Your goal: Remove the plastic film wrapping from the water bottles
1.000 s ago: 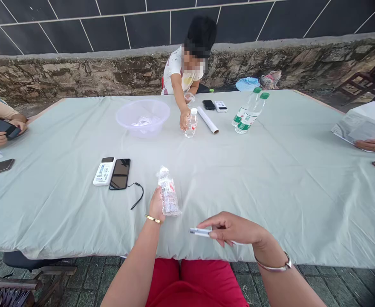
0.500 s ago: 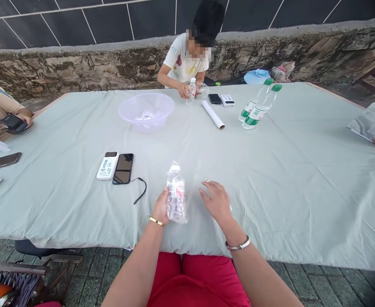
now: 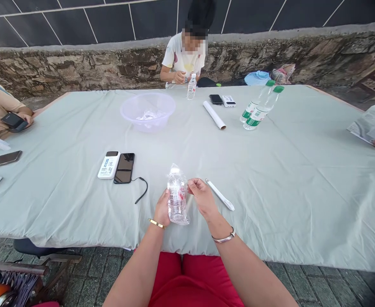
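Note:
A small clear water bottle [image 3: 177, 198] with a white cap and red-and-white label stands slightly tilted, loosely wrapped in clear plastic film [image 3: 183, 221]. My left hand [image 3: 162, 209] grips it from the left side. At its right side, my right hand [image 3: 200, 194] has thumb and forefinger pinched together at the film's edge; the bit of film between the fingertips is hardly visible. A slim white tool, like a utility knife [image 3: 220, 195], lies on the cloth just right of my right hand.
A white power bank [image 3: 108, 165] and a black phone [image 3: 124, 168] with a strap lie to the left. Beyond are a translucent purple basin [image 3: 148, 111], a white roll [image 3: 214, 115] and two large green-capped bottles [image 3: 258, 114]. Across the table a person [image 3: 186, 59] sits behind another small bottle [image 3: 191, 87].
My right hand has moved left from above the white tool to the wrapped bottle, fingers closing at the film. Across the table, the person's hand has let go of the small bottle.

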The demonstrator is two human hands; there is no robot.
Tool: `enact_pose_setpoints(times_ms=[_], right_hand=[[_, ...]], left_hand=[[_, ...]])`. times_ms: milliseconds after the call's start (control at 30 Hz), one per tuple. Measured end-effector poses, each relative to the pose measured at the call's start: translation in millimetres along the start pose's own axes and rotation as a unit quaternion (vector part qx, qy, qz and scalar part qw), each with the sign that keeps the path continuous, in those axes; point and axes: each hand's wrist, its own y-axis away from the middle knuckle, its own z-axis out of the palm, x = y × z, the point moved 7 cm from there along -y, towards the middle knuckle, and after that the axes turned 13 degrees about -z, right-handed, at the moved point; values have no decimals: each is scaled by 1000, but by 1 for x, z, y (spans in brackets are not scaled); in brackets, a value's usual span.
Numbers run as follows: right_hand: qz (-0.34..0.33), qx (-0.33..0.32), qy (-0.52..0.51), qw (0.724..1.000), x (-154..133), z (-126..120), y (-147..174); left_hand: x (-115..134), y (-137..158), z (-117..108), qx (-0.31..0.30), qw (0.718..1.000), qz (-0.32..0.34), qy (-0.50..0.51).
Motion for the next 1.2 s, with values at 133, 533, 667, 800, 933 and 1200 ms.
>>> enact_pose_setpoints(times_ms=[133,533,667,800,933,1200], right_hand=[[33,-10,-70,997,-6,4,3],[43,-184,92,978,4,6,23],[-4,-162,42,986,-10,3,22],[47,-171,1,984,-12,12,25],[23,-144,70,987,-24,28,24],[-164,-213,333,904,-36,65,37]], left_hand=[[3,1,3,23,999,12,-31],[9,6,3,95,992,13,-85],[15,5,4,115,989,28,-92],[18,5,7,130,985,46,-107],[13,5,13,106,986,42,-124],[21,21,1,93,985,-29,-142]])
